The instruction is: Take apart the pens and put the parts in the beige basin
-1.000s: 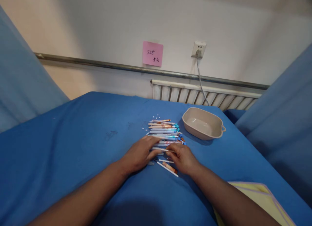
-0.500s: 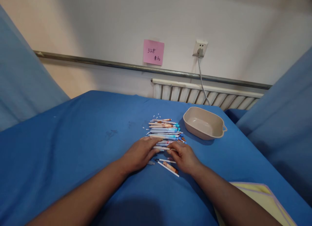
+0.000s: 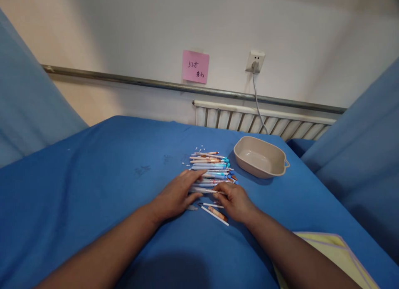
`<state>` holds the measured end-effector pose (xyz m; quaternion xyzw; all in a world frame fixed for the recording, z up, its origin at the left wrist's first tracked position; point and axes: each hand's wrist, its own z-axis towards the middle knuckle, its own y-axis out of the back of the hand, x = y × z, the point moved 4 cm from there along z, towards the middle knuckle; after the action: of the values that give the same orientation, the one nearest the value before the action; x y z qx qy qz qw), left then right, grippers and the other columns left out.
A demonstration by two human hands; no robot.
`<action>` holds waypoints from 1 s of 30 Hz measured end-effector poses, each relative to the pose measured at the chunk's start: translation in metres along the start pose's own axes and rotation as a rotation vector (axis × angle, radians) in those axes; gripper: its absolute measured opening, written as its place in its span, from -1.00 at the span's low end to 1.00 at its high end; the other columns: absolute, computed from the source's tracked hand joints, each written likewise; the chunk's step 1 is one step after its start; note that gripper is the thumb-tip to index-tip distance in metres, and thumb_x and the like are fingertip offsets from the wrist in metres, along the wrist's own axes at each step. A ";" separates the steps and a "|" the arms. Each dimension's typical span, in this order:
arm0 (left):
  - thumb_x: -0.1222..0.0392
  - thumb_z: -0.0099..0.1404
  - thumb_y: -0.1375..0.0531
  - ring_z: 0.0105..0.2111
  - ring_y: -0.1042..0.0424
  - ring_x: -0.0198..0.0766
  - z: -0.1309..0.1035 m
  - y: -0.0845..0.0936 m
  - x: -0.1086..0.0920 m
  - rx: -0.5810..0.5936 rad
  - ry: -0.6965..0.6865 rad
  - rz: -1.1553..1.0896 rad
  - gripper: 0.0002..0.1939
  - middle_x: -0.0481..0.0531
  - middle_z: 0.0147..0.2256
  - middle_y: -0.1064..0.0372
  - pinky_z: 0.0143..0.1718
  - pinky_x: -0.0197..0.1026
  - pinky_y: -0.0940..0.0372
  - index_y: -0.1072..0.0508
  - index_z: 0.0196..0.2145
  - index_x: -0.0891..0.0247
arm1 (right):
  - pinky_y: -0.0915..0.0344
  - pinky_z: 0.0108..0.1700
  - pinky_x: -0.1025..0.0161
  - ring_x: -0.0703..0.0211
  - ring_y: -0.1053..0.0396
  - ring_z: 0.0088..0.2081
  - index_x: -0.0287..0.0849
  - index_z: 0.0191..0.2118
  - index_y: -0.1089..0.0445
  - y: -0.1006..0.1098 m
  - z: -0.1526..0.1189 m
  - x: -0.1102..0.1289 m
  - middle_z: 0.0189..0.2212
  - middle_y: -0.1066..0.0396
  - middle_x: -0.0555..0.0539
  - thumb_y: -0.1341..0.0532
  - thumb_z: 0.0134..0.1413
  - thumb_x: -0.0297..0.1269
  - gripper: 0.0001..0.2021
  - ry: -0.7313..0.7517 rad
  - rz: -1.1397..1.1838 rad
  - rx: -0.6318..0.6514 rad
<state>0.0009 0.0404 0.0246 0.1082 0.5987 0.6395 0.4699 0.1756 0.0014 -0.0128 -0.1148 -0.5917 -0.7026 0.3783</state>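
Pens (image 3: 209, 166) in white, blue and orange lie side by side in a stacked row on the blue sheet. At the near end of that row, my right hand (image 3: 236, 201) pinches the right end of a white pen (image 3: 199, 190). My left hand (image 3: 176, 193) is at the row's left side, thumb and fingers apart around the pens' left ends, the index finger resting over them. Below the hands are thin white refills (image 3: 215, 216), an orange-brown pen barrel (image 3: 218, 213) and a small clear piece (image 3: 192, 208). Tiny white pen tips (image 3: 199, 149) are scattered beyond the row.
A beige plastic basin (image 3: 260, 172) stands right of the pens. A yellow cloth-like item (image 3: 330, 249) lies at the lower right. Behind the blue-covered surface (image 3: 102, 164) are a radiator (image 3: 240, 118), a rail and a plugged-in cord. Blue curtains hang at both sides.
My left hand has shifted slightly left, its thumb and index finger spreading apart, so more of the white pen shows. My right hand stays on the pen's right end.
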 end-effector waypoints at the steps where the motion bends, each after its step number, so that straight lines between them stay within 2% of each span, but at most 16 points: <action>1: 0.11 0.32 -0.08 -0.07 -0.31 -0.15 0.000 -0.001 0.000 0.014 -0.008 0.004 -0.56 0.08 -0.06 -0.36 -0.03 -0.14 -0.19 -0.18 0.14 0.16 | -0.20 -0.25 0.31 0.21 -0.35 -0.30 -0.13 -0.28 -0.37 0.000 0.000 0.000 -0.38 -0.44 0.00 -0.12 0.16 -0.36 -0.91 0.001 0.001 -0.001; 4: 0.11 0.39 0.06 -0.15 -0.38 -0.16 0.000 -0.002 0.007 0.053 0.080 0.030 -0.65 0.08 -0.14 -0.42 -0.09 -0.14 -0.22 -0.27 0.08 0.17 | -0.20 -0.25 0.31 0.21 -0.36 -0.29 -0.13 -0.27 -0.37 0.000 0.000 -0.001 -0.37 -0.44 0.00 -0.12 0.16 -0.35 -0.91 -0.002 0.006 -0.002; 6: 0.07 0.37 0.02 -0.11 -0.37 -0.14 0.000 -0.003 0.010 0.050 0.109 0.025 -0.63 0.09 -0.09 -0.40 -0.07 -0.13 -0.21 -0.27 0.08 0.18 | -0.20 -0.25 0.32 0.21 -0.36 -0.29 -0.13 -0.27 -0.37 0.000 0.000 -0.001 -0.38 -0.44 0.00 -0.12 0.16 -0.35 -0.91 -0.009 0.006 0.003; 9: 0.07 0.29 -0.11 -0.04 -0.31 -0.14 -0.001 -0.005 0.006 0.069 0.012 -0.010 -0.60 0.09 -0.02 -0.34 -0.01 -0.15 -0.18 -0.26 0.07 0.17 | -0.19 -0.26 0.32 0.22 -0.35 -0.30 -0.13 -0.28 -0.37 -0.001 0.001 -0.001 -0.38 -0.44 0.00 -0.12 0.16 -0.35 -0.91 -0.013 -0.001 0.019; 11: 0.12 0.33 -0.07 -0.07 -0.32 -0.17 -0.001 -0.007 0.004 0.101 -0.035 0.002 -0.69 0.07 -0.07 -0.37 -0.02 -0.16 -0.18 -0.32 0.01 0.17 | -0.18 -0.28 0.33 0.23 -0.35 -0.31 -0.13 -0.29 -0.36 0.000 0.001 -0.003 -0.39 -0.43 0.00 -0.11 0.16 -0.36 -0.91 -0.014 -0.018 0.033; 14: 0.15 0.38 0.04 -0.14 -0.34 -0.17 -0.001 -0.004 0.007 0.136 -0.006 0.065 -0.73 0.08 -0.16 -0.41 -0.08 -0.16 -0.21 -0.40 -0.11 0.19 | -0.17 -0.28 0.33 0.22 -0.33 -0.31 -0.15 -0.31 -0.35 0.004 0.000 -0.008 -0.38 -0.42 -0.01 -0.12 0.15 -0.36 -0.93 -0.035 -0.074 0.051; 18: 0.15 0.38 0.04 -0.15 -0.35 -0.17 -0.003 0.003 0.013 0.143 0.041 0.084 -0.73 0.06 -0.16 -0.41 -0.10 -0.18 -0.21 -0.39 -0.10 0.19 | -0.16 -0.25 0.30 0.18 -0.34 -0.27 -0.17 -0.25 -0.32 0.011 0.000 -0.016 -0.32 -0.42 -0.06 -0.08 0.16 -0.39 -0.91 -0.152 -0.146 0.023; 21: 0.16 0.37 0.01 -0.16 -0.35 -0.19 -0.004 0.002 0.010 0.150 0.027 0.070 -0.76 0.04 -0.17 -0.40 -0.11 -0.20 -0.20 -0.40 -0.12 0.18 | -0.16 -0.25 0.30 0.17 -0.34 -0.28 -0.19 -0.20 -0.28 0.012 0.000 -0.012 -0.30 -0.41 -0.09 -0.03 0.19 -0.39 -0.88 -0.205 -0.141 -0.039; 24: 0.16 0.36 0.00 -0.17 -0.35 -0.19 -0.004 -0.007 0.004 0.169 0.015 0.070 -0.78 0.04 -0.21 -0.40 -0.13 -0.22 -0.21 -0.40 -0.15 0.19 | -0.16 -0.23 0.30 0.17 -0.32 -0.24 -0.16 -0.18 -0.28 0.007 0.000 0.000 -0.27 -0.38 -0.07 -0.09 0.17 -0.30 -0.87 -0.120 -0.137 -0.020; 27: 0.15 0.35 -0.01 -0.18 -0.36 -0.19 -0.004 -0.013 0.001 0.180 0.017 0.068 -0.78 0.04 -0.21 -0.41 -0.15 -0.22 -0.21 -0.39 -0.13 0.18 | -0.15 -0.23 0.32 0.19 -0.31 -0.24 -0.14 -0.27 -0.32 0.001 -0.001 0.007 -0.31 -0.36 -0.04 -0.12 0.15 -0.28 -0.92 -0.057 -0.183 0.075; 30: 0.16 0.34 -0.02 -0.18 -0.37 -0.20 -0.004 -0.010 0.004 0.193 0.021 0.054 -0.79 0.03 -0.22 -0.42 -0.14 -0.23 -0.21 -0.41 -0.15 0.18 | -0.15 -0.23 0.33 0.21 -0.32 -0.24 -0.16 -0.33 -0.33 0.000 -0.002 0.004 -0.32 -0.36 -0.06 -0.07 0.19 -0.30 -0.87 -0.059 -0.255 0.133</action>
<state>0.0008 0.0389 0.0127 0.1622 0.6594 0.5922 0.4337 0.1733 -0.0024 -0.0111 -0.0338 -0.6577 -0.7005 0.2751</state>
